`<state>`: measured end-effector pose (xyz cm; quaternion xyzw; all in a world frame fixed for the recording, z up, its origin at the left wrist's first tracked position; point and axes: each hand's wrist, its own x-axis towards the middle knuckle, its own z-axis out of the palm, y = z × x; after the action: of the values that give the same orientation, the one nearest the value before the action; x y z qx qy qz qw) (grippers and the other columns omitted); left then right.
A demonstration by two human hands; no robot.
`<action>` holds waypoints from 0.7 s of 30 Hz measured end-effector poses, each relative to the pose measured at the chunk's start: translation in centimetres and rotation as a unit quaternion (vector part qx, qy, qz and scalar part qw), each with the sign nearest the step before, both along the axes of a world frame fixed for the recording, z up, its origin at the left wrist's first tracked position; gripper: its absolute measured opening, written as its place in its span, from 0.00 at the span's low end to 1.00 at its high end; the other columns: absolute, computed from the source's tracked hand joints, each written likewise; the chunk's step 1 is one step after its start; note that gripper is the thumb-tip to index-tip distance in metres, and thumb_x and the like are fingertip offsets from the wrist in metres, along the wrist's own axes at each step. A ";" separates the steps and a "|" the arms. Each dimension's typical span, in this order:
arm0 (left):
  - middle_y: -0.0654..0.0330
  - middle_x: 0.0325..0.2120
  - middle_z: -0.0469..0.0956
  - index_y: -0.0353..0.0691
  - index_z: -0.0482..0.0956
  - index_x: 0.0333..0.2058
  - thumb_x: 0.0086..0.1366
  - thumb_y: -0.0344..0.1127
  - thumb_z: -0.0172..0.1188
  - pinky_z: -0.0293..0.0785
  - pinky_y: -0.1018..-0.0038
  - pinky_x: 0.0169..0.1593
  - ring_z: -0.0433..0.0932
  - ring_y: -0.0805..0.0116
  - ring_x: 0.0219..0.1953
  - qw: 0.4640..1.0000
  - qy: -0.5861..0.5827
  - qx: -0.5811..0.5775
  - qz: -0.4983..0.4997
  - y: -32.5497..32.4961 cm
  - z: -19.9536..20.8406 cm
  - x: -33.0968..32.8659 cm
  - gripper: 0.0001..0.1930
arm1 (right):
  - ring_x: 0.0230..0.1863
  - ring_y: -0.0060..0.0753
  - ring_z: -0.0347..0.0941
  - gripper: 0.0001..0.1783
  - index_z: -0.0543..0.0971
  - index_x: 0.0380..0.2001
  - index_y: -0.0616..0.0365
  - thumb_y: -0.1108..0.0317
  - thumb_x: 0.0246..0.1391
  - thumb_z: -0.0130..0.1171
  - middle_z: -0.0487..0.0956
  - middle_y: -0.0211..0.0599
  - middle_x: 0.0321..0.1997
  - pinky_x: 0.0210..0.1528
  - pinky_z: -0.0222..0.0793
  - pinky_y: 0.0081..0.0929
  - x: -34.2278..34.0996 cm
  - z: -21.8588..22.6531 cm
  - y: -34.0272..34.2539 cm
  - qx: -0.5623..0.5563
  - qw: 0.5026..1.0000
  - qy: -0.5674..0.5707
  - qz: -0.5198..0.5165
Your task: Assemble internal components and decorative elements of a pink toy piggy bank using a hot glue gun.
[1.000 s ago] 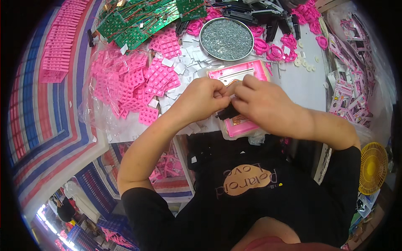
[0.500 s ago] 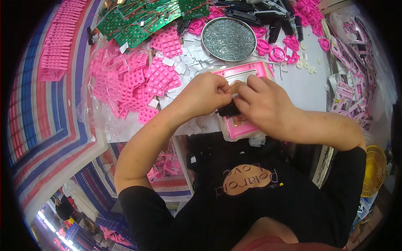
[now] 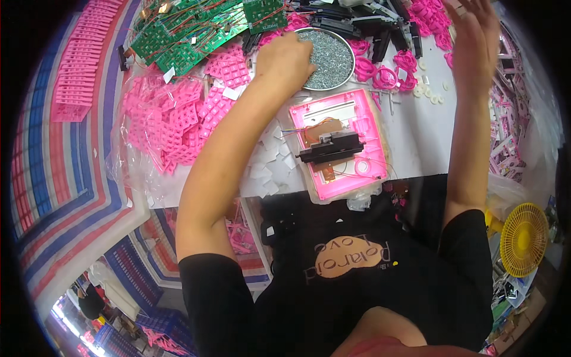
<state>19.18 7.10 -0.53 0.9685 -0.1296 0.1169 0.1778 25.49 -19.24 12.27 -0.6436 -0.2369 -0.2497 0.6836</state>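
White worktop [image 3: 410, 128]: left hand [image 3: 284, 59] fingers curled in screw dish [image 3: 331, 50]; right hand [image 3: 479, 27] open.

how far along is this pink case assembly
Done: a black part and wires sit inside the open pink case. In hand: the left hand reaches into the round dish of screws; the right hand is raised, open. Left: the case has no cover on.

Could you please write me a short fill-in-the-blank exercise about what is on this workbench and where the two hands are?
1. The left hand reaches into the round metal dish filled with small ____.
2. The casing lying on the table in front of the person is ____ in colour.
3. The circuit boards at the far left of the table are ____.
4. The right hand is raised and holds ____.

Missing words: screws; pink; green; nothing
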 end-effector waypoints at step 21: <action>0.69 0.30 0.83 0.48 0.83 0.34 0.58 0.32 0.69 0.57 0.59 0.52 0.78 0.68 0.35 0.978 -0.050 -0.195 -0.055 -3.3 4.6 -12.9 0.05 | 0.25 0.24 0.66 0.15 0.68 0.48 0.56 0.62 0.63 0.56 0.69 0.28 0.24 0.29 0.64 0.27 -10.7 -1.5 5.0 0.104 0.874 0.128 0.457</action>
<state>6.24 3.80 4.09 0.8993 -0.1663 0.1787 0.3629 14.82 -14.20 10.81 -0.4149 -0.3879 0.1517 0.8089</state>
